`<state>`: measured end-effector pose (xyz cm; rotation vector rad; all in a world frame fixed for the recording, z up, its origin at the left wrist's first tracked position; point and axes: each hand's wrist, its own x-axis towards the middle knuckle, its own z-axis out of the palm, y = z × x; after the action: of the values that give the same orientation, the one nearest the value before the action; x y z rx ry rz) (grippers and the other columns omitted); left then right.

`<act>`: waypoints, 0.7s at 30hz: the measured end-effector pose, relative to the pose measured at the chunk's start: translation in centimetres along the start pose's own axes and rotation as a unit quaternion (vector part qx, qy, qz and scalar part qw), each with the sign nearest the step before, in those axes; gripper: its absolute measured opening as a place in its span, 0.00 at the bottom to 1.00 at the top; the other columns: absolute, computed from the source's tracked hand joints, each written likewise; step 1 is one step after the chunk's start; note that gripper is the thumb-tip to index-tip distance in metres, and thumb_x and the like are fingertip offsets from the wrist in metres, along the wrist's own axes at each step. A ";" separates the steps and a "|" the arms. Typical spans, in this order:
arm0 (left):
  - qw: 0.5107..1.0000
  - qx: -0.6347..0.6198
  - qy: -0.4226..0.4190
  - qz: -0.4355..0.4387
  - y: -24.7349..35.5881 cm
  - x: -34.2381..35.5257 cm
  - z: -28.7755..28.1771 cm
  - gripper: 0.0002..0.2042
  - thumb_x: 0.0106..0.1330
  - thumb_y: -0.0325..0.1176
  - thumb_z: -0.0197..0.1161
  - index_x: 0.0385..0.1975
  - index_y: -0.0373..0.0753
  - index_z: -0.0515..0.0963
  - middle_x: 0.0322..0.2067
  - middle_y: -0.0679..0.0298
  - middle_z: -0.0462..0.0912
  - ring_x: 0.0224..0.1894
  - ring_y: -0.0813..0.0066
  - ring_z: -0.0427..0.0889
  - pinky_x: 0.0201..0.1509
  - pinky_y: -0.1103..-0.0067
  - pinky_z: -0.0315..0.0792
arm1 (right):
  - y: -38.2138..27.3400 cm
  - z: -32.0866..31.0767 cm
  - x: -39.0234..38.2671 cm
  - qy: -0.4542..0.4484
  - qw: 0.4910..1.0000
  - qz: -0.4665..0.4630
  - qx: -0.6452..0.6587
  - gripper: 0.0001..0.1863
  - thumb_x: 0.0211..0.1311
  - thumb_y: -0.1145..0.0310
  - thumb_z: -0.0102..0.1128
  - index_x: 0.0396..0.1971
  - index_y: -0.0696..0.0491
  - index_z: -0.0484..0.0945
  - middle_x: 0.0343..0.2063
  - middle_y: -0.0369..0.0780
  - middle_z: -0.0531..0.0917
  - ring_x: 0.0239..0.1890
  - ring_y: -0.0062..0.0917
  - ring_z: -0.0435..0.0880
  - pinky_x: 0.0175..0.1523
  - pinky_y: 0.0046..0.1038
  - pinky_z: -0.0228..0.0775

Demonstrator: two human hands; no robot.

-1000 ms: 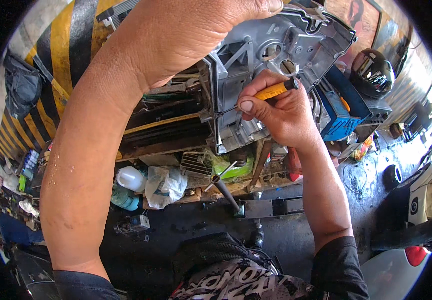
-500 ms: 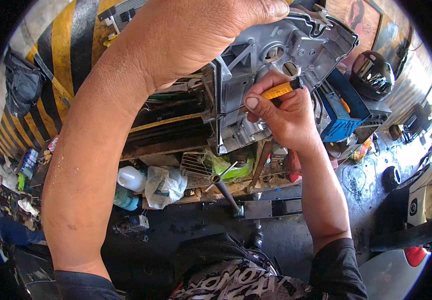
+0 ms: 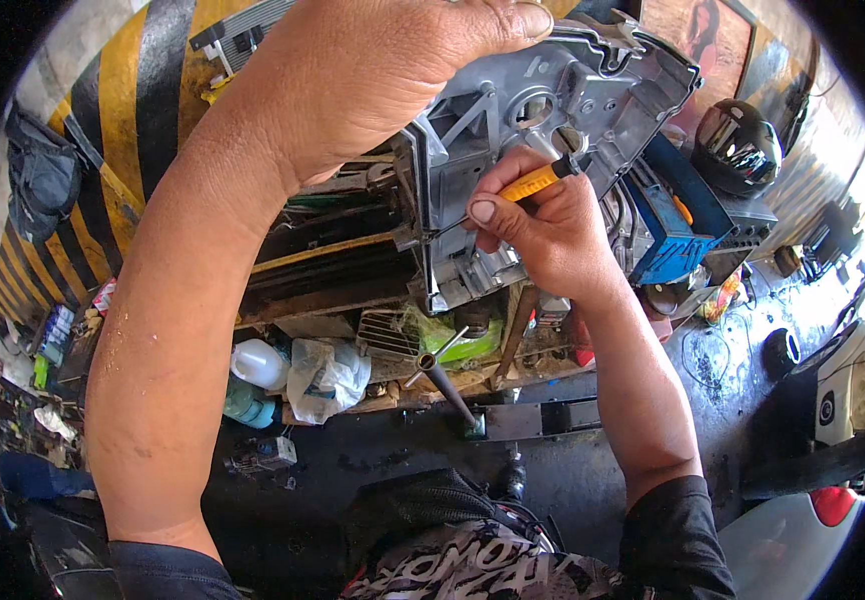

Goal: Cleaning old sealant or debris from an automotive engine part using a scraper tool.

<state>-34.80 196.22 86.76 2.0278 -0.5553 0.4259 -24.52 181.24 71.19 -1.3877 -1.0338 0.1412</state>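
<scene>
Yellow tool [image 3: 532, 184] leftward, in right hand [image 3: 551, 228]

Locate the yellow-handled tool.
The yellow-handled tool is above and right of centre in the head view, in the right hand, over the grey metal casing.

Glare at far right; floor [image 3: 743, 345] there gleams; fisheye bends edges.

Since half a second ago, the right hand [image 3: 545, 228] and its slim yellow-handled tool [image 3: 531, 184] have shifted toward the left side of the grey cast-metal housing [image 3: 459, 168]; the tool's black end [image 3: 566, 165] now sits just below the housing's lower round opening [image 3: 567, 139].
</scene>
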 end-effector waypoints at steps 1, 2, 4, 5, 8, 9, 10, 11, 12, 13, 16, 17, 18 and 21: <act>1.000 0.007 0.007 -0.004 0.2 -0.1 0.0 0.18 0.75 0.42 0.64 0.50 0.31 0.75 0.42 0.59 0.82 0.46 0.75 0.80 0.55 0.78 0.75 | -0.1 0.1 0.0 -0.001 1.000 -0.001 0.001 0.09 0.71 0.68 0.68 0.37 0.58 0.78 0.27 0.37 0.83 0.28 0.17 0.82 0.34 0.21 0.75; 1.000 0.008 0.008 -0.005 0.2 -0.1 -0.1 0.18 0.75 0.42 0.64 0.50 0.31 0.75 0.42 0.59 0.82 0.46 0.75 0.80 0.55 0.78 0.75 | -0.2 0.3 0.0 0.004 1.000 0.003 0.004 0.09 0.71 0.69 0.68 0.37 0.57 0.78 0.27 0.37 0.83 0.28 0.17 0.82 0.34 0.21 0.75; 1.000 -0.005 -0.003 0.012 -0.1 0.1 -0.1 0.18 0.75 0.42 0.64 0.49 0.31 0.75 0.42 0.59 0.82 0.46 0.75 0.80 0.55 0.78 0.75 | -0.3 0.3 0.0 0.009 1.000 0.007 0.006 0.08 0.71 0.69 0.67 0.37 0.57 0.78 0.27 0.36 0.83 0.28 0.18 0.82 0.34 0.21 0.76; 1.000 -0.005 -0.003 0.012 -0.1 0.1 0.1 0.18 0.75 0.42 0.64 0.49 0.31 0.75 0.42 0.59 0.82 0.46 0.75 0.80 0.55 0.78 0.75 | -0.2 0.2 0.1 0.011 1.000 0.009 0.000 0.08 0.70 0.70 0.68 0.36 0.57 0.78 0.27 0.36 0.82 0.28 0.17 0.81 0.34 0.21 0.75; 1.000 0.005 0.019 0.021 0.3 0.0 0.5 0.18 0.75 0.43 0.64 0.48 0.32 0.75 0.42 0.59 0.82 0.46 0.75 0.80 0.55 0.77 0.75 | 0.4 0.4 0.0 -0.010 0.998 0.002 -0.054 0.07 0.69 0.71 0.69 0.34 0.57 0.79 0.26 0.34 0.82 0.27 0.16 0.80 0.34 0.21 0.74; 1.000 0.020 0.014 0.011 0.2 0.0 0.1 0.18 0.75 0.43 0.64 0.47 0.32 0.75 0.41 0.59 0.82 0.45 0.75 0.79 0.55 0.76 0.74 | 0.8 0.6 0.0 -0.035 0.994 -0.005 -0.103 0.07 0.68 0.72 0.69 0.33 0.57 0.80 0.26 0.34 0.82 0.27 0.15 0.79 0.33 0.21 0.73; 0.999 0.035 0.008 0.002 0.2 0.1 -0.2 0.18 0.75 0.44 0.64 0.47 0.32 0.75 0.41 0.60 0.81 0.45 0.74 0.79 0.55 0.76 0.74 | 1.2 1.0 -0.3 -0.065 0.983 0.037 -0.169 0.06 0.67 0.73 0.69 0.32 0.57 0.81 0.25 0.34 0.82 0.27 0.15 0.78 0.33 0.22 0.72; 0.999 0.036 0.007 0.006 0.9 0.4 0.3 0.18 0.75 0.44 0.64 0.47 0.32 0.75 0.41 0.60 0.81 0.45 0.74 0.79 0.55 0.76 0.74 | 1.4 1.1 -0.9 -0.073 0.979 0.060 -0.181 0.06 0.66 0.74 0.69 0.32 0.58 0.81 0.26 0.35 0.83 0.27 0.15 0.79 0.33 0.22 0.72; 0.993 0.079 0.041 -0.072 1.9 0.6 1.0 0.18 0.75 0.44 0.64 0.47 0.33 0.75 0.41 0.60 0.81 0.45 0.75 0.78 0.54 0.76 0.73 | 1.7 1.3 -1.7 -0.081 0.975 0.082 -0.192 0.05 0.66 0.74 0.69 0.32 0.58 0.81 0.26 0.35 0.83 0.28 0.16 0.79 0.34 0.23 0.73; 0.978 0.120 0.074 -0.153 2.5 0.6 1.5 0.18 0.75 0.44 0.64 0.47 0.33 0.75 0.41 0.60 0.81 0.45 0.75 0.78 0.54 0.76 0.73 | 1.8 1.8 -2.6 -0.023 0.994 0.019 -0.106 0.05 0.65 0.75 0.70 0.33 0.58 0.81 0.28 0.37 0.85 0.29 0.16 0.81 0.35 0.23 0.73; 0.986 0.072 0.093 -0.121 2.3 0.6 1.8 0.17 0.75 0.44 0.65 0.46 0.34 0.76 0.40 0.61 0.81 0.45 0.75 0.77 0.54 0.77 0.72 | 0.5 2.3 -3.9 0.113 0.976 -0.138 -0.122 0.06 0.61 0.74 0.72 0.31 0.58 0.82 0.26 0.44 0.86 0.27 0.28 0.87 0.36 0.27 0.78; 0.986 0.072 0.093 -0.122 1.9 0.4 1.4 0.17 0.75 0.44 0.65 0.46 0.34 0.76 0.40 0.61 0.81 0.45 0.75 0.77 0.54 0.77 0.72 | 0.1 2.3 -4.1 0.116 0.973 -0.144 -0.136 0.05 0.61 0.77 0.71 0.31 0.57 0.81 0.28 0.41 0.87 0.29 0.26 0.88 0.38 0.26 0.79; 0.994 0.057 0.056 -0.074 1.4 0.0 0.6 0.17 0.75 0.44 0.65 0.46 0.34 0.76 0.40 0.61 0.81 0.45 0.75 0.77 0.54 0.77 0.72 | 0.2 2.4 -4.1 0.116 0.974 -0.142 -0.135 0.05 0.61 0.77 0.71 0.31 0.57 0.81 0.28 0.41 0.87 0.29 0.26 0.88 0.38 0.26 0.79; 0.999 0.034 0.017 -0.013 0.0 0.1 -0.1 0.16 0.75 0.44 0.65 0.46 0.35 0.76 0.40 0.62 0.80 0.45 0.75 0.77 0.54 0.77 0.72 | 1.0 3.1 -3.4 0.150 0.960 -0.194 -0.137 0.06 0.60 0.77 0.72 0.31 0.57 0.81 0.27 0.41 0.87 0.29 0.27 0.88 0.37 0.27 0.78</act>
<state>-34.73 196.23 86.87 2.0859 -0.4991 0.4676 -28.12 181.63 68.15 -1.3688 -1.0731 -0.5055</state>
